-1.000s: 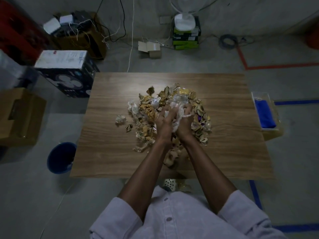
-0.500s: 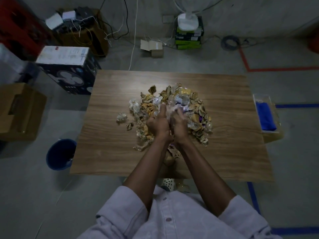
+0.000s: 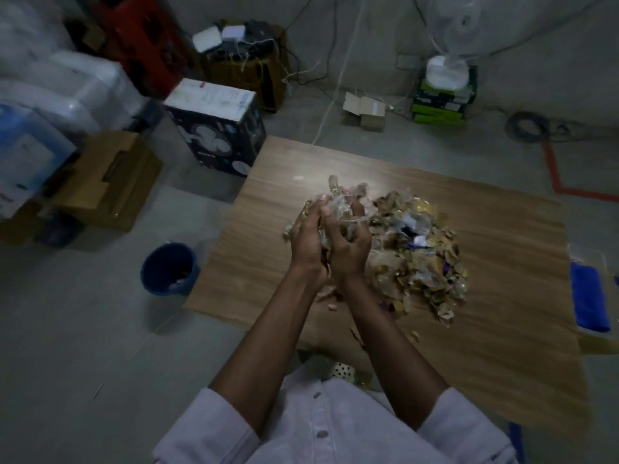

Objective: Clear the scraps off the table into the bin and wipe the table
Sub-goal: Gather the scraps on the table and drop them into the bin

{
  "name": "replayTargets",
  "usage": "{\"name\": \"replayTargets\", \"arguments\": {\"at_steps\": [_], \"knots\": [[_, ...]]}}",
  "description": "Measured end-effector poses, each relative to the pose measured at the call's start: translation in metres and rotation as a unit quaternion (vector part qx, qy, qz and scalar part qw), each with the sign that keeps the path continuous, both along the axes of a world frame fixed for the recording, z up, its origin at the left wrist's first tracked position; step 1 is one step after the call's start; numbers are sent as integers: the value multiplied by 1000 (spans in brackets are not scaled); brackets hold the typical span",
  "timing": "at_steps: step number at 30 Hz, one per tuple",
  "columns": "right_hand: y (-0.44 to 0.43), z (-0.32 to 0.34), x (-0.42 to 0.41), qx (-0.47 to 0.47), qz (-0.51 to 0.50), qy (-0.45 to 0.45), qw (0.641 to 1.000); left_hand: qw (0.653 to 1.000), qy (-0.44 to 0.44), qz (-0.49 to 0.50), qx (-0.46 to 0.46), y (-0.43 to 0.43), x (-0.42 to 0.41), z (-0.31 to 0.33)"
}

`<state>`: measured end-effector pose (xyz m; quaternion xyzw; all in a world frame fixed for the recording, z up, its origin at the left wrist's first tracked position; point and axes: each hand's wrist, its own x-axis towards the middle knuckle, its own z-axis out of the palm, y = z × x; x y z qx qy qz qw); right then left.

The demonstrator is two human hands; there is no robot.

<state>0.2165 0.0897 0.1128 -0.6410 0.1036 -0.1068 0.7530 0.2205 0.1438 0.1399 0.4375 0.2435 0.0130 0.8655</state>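
Blue bin (image 3: 160, 288), left of the table (image 3: 502, 346), held a few bits (image 3: 179, 279). Above the table's scrap pile (image 3: 418, 252), your left hand (image 3: 306, 242) and right hand (image 3: 350, 244) clasped one handful (image 3: 338, 204), fingers curled.

A storeroom-like work space: concrete floor (image 3: 83, 363), cardboard boxes (image 3: 104, 182) left of the wooden table (image 3: 502, 329), loose cables (image 3: 303, 78) and a fan (image 3: 447, 70) along the wall, red floor tape (image 3: 554, 172).

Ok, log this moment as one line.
left hand, right hand: grip scrap handful | scrap pile: on table | bin: on floor
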Motion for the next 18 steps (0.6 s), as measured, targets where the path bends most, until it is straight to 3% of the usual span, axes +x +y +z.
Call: {"name": "replayTargets", "arguments": {"at_steps": [10, 18], "knots": [[228, -8, 10, 78, 236, 65, 966, 979, 32, 202, 22, 231, -10, -18], [441, -60, 45, 26, 328, 129, 936, 969, 95, 225, -25, 456, 12, -86]]}}
